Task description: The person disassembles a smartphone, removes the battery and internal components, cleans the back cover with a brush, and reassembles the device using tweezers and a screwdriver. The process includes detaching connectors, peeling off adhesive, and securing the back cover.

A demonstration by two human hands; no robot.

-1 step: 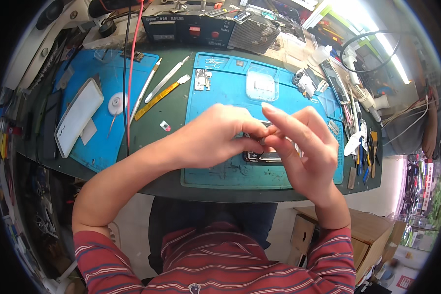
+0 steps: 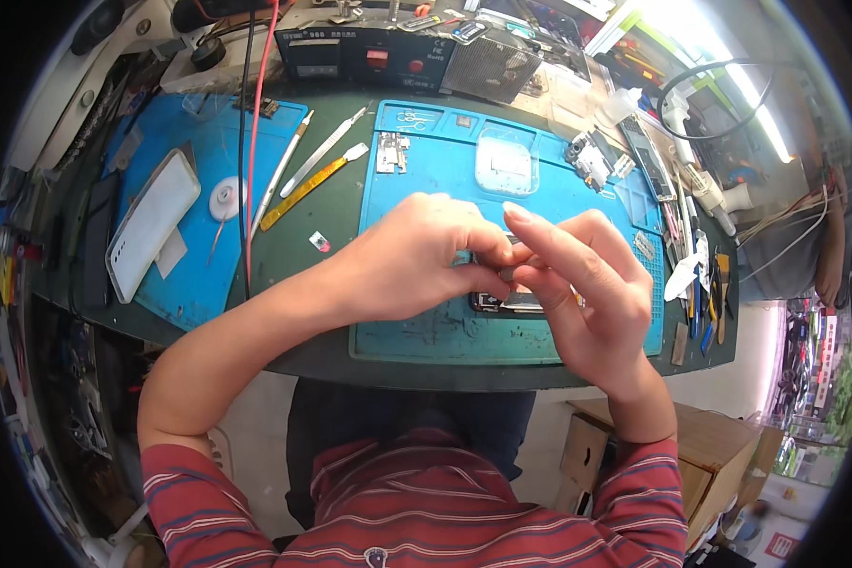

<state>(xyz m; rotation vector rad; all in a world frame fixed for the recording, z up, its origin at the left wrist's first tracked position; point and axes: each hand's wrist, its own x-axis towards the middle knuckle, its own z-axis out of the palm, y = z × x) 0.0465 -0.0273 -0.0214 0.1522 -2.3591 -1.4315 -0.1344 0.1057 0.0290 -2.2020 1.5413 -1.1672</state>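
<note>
My left hand (image 2: 445,251) and my right hand (image 2: 596,293) meet over an opened phone (image 2: 489,301) on the blue work mat (image 2: 417,341). Both hands have thumb and fingers bent together around something small and dark between the fingertips, too hidden to name. My right index finger is raised across it, toward the left. Much of the phone is covered by my hands. Beyond them lie a clear plastic tray (image 2: 507,156) and a small metal part (image 2: 391,151) on the mat.
At left are a white phone back (image 2: 151,227), a spool (image 2: 225,199), hanging cables and a yellow-handled tool (image 2: 303,194). A dark device (image 2: 360,57) stands behind. Tools (image 2: 705,293) line the right. A person's arm (image 2: 828,246) shows at far right.
My left hand has shifted slightly upward at the knuckles and fingers. My right hand is nearly still, its fingertips still meeting the left hand's.
</note>
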